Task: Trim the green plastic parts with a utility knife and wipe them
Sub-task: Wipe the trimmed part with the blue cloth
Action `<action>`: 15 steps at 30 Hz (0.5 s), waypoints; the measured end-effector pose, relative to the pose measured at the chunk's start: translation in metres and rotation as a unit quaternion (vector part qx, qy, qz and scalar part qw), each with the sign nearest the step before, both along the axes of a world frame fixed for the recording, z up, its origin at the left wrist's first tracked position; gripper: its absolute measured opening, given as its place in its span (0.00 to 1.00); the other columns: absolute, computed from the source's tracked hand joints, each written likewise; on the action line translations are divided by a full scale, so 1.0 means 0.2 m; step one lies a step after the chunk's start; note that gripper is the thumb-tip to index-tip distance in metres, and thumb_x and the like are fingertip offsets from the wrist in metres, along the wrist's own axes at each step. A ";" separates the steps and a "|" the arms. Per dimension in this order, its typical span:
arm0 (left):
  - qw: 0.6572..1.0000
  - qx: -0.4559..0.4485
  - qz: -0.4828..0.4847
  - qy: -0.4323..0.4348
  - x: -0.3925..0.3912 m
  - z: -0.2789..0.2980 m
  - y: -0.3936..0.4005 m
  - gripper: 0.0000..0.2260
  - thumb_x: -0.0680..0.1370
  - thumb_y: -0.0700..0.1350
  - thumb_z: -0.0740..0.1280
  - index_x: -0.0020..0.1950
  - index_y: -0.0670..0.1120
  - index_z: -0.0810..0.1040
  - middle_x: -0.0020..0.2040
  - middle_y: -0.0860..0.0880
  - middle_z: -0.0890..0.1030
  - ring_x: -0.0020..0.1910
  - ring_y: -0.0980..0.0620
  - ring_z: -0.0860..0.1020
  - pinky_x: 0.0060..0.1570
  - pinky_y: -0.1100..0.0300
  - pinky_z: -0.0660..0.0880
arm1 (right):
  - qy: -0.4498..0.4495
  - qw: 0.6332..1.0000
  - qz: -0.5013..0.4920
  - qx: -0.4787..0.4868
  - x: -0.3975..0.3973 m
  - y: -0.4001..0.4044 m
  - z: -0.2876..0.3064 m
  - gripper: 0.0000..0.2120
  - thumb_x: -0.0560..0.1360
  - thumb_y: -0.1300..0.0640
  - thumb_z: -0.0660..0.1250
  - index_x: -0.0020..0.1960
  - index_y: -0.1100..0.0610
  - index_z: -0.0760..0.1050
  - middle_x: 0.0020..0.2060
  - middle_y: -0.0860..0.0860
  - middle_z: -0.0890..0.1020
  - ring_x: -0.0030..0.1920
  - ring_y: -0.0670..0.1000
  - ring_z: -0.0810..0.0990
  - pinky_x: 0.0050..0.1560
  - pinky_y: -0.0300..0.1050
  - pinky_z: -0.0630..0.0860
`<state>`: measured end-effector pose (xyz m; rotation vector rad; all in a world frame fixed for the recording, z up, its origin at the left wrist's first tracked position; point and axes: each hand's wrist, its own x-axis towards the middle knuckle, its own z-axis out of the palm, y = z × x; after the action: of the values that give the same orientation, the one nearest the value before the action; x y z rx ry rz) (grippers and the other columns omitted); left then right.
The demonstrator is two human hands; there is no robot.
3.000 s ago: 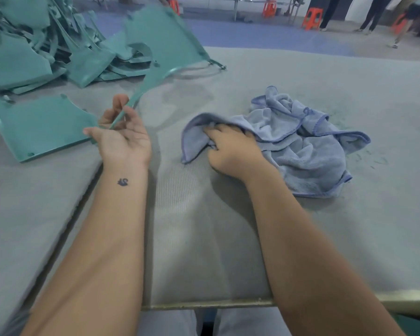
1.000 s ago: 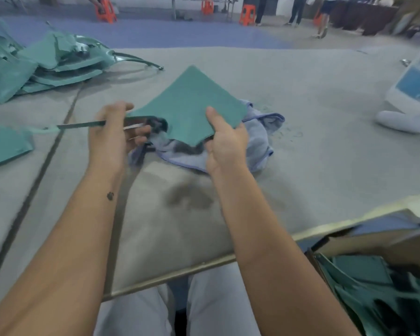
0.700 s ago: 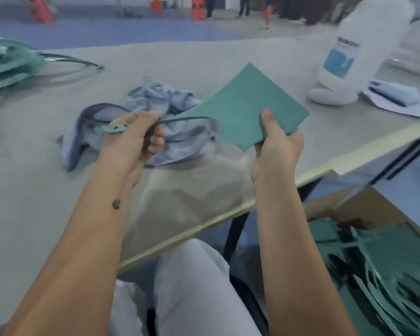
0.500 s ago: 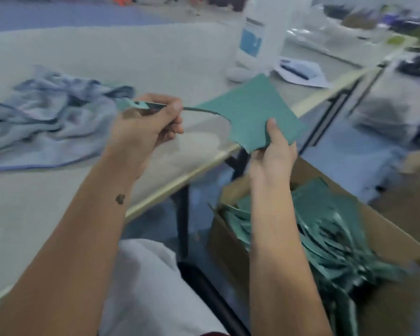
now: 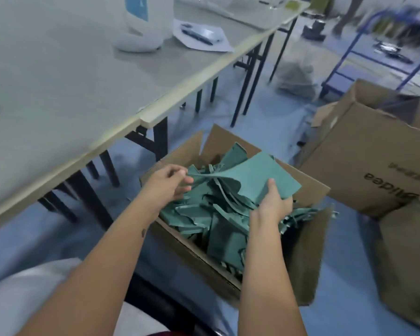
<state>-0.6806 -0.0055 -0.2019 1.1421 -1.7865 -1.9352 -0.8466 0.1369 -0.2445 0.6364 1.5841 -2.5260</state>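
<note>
A flat green plastic part point(image 5: 260, 174) hangs over an open cardboard box point(image 5: 310, 243) on the floor to my right. My right hand point(image 5: 273, 204) grips its near edge, thumb on top. My left hand point(image 5: 169, 184) pinches the thin strip at its left end. The box holds several green parts point(image 5: 216, 219) piled loosely. No utility knife and no cloth are in view.
The grey table point(image 5: 58, 81) runs along the left, with a white bottle point(image 5: 143, 23) and a sheet of paper with a pen point(image 5: 201, 36) at its far end. A second cardboard box point(image 5: 374, 154) stands at the right. The floor is blue.
Both hands carried the green part from above the cloth on the table, rightward and down over the box on the floor. The view swung right; the cloth has left the frame.
</note>
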 end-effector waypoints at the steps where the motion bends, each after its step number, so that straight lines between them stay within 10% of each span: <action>1: 0.998 -0.025 -0.042 -0.042 0.00 -0.04 0.00 0.14 0.82 0.48 0.61 0.68 0.50 0.69 0.56 0.53 0.82 0.50 0.53 0.81 0.56 0.53 0.77 | -0.001 0.999 -0.016 0.046 -0.01 0.01 -0.03 0.17 0.73 0.63 0.71 0.61 0.56 0.75 0.53 0.48 0.82 0.50 0.49 0.83 0.48 0.45 0.81; 4: 0.983 -0.024 -0.124 -0.136 0.03 -0.10 0.00 0.36 0.78 0.58 0.65 0.77 0.62 0.45 0.64 0.58 0.73 0.65 0.49 0.72 0.67 0.44 0.68 | -0.031 0.928 0.023 0.371 0.00 0.04 -0.13 0.40 0.71 0.60 0.73 0.76 0.58 0.55 0.71 0.57 0.67 0.69 0.59 0.68 0.65 0.52 0.67; 7: 0.982 0.005 -0.118 -0.145 0.05 -0.10 -0.01 0.33 0.78 0.58 0.64 0.77 0.61 0.49 0.62 0.57 0.75 0.63 0.51 0.74 0.64 0.49 0.72 | 0.013 0.809 0.094 0.580 0.04 0.00 -0.16 0.45 0.69 0.61 0.71 0.78 0.55 0.48 0.77 0.61 0.46 0.76 0.62 0.49 0.72 0.61 0.51; 15: 0.973 -0.123 -0.182 -0.069 0.04 0.26 -0.06 0.13 0.83 0.50 0.57 0.66 0.56 0.73 0.49 0.59 0.82 0.50 0.58 0.81 0.58 0.54 0.76 | 0.269 0.836 0.224 0.423 0.29 -0.40 0.17 0.14 0.73 0.61 0.65 0.58 0.52 0.76 0.64 0.50 0.71 0.65 0.53 0.68 0.69 0.54 0.61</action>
<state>-0.6718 -0.0183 -0.1492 0.9368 -2.3730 -1.7786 -0.7893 0.0570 -0.2100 -0.4570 2.6550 -1.6287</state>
